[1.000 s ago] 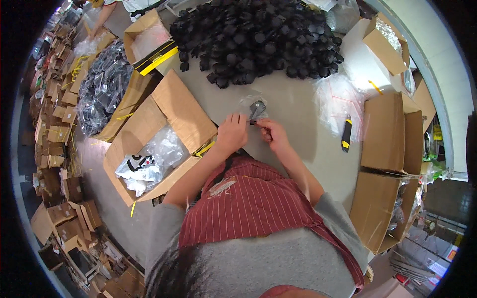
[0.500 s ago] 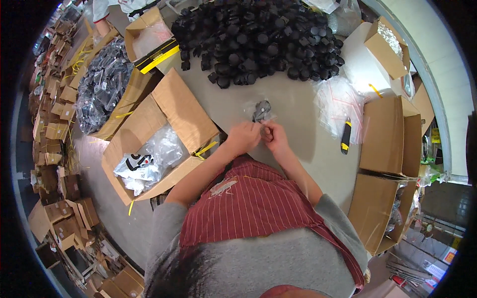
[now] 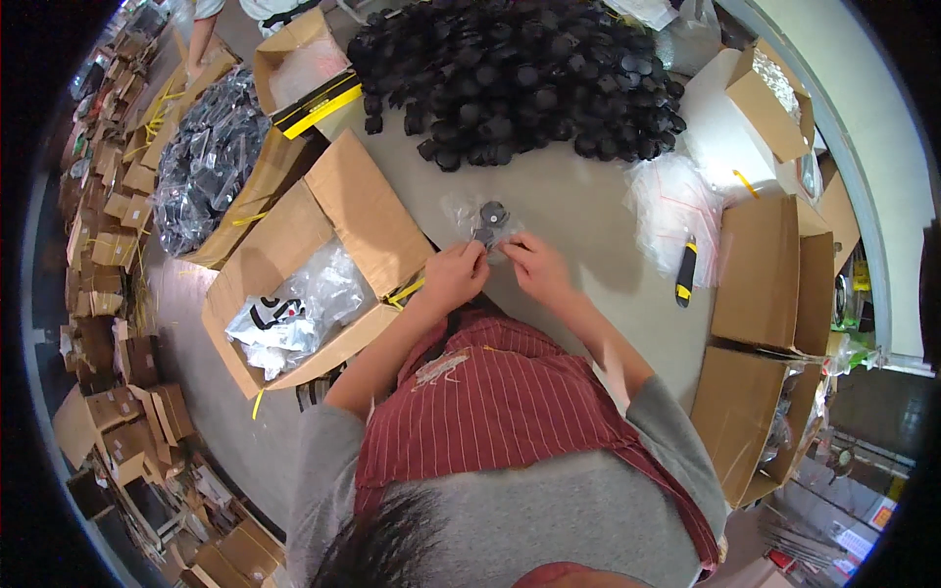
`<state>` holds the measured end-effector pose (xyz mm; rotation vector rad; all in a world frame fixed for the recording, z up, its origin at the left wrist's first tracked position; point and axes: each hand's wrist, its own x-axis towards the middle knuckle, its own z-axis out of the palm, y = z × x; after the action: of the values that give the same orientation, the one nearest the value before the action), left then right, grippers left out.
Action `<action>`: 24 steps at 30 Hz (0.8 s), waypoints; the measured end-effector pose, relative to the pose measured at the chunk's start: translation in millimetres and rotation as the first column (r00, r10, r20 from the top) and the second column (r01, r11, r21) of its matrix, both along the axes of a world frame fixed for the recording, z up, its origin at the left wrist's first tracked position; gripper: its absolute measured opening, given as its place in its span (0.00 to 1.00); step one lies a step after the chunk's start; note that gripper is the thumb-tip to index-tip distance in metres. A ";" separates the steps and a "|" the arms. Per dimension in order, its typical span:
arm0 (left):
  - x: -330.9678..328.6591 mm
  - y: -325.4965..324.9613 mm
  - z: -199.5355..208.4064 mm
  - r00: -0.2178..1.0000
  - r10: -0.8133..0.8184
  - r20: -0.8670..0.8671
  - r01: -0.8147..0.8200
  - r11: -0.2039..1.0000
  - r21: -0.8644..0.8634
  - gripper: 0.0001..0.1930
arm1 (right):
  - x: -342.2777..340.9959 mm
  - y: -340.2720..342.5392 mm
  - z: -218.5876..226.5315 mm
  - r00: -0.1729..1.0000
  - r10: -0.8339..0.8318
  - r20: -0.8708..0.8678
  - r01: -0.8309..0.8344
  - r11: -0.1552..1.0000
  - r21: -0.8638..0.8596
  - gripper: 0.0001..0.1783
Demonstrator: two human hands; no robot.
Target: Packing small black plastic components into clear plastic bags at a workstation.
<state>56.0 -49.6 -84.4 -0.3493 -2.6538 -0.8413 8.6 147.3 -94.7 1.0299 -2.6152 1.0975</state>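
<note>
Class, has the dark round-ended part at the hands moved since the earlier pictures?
Yes: the dark round-ended part has shifted left, farther from the utility knife.

Heap of parts (image 3: 529, 88) piled beyond the bagged part (image 3: 492, 215), open carton (image 3: 270, 245) set left of it with plastic bags (image 3: 323, 289) held inside, knife (image 3: 686, 272) and loose bags (image 3: 671, 201) laid right of the bagged part, cartons (image 3: 757, 274) placed farther right.

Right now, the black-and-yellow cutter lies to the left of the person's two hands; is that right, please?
Left is wrong: in the head view, the black-and-yellow cutter lies to the right of the left hand and the right hand.
</note>
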 end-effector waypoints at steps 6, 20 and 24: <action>-0.3 4.9 -6.9 0.995 -0.051 -0.091 0.046 0.998 -0.051 0.07 | -14.9 0.4 -34.1 0.953 0.219 -0.208 -0.179 0.965 0.193 0.21; -2.2 4.2 -11.1 0.974 -0.146 -0.171 0.149 0.989 0.009 0.08 | -13.6 -33.6 -48.5 0.986 0.144 -0.081 -0.115 0.951 0.288 0.30; -0.6 0.7 -9.1 0.984 -0.133 -0.119 0.131 0.991 -0.019 0.08 | -17.7 -36.0 -34.8 0.978 0.168 -0.123 -0.133 0.958 0.254 0.28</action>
<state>55.4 -48.9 -93.4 -0.5662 -2.5473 -0.8173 -9.0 111.4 -129.5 1.3248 -2.6371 0.7043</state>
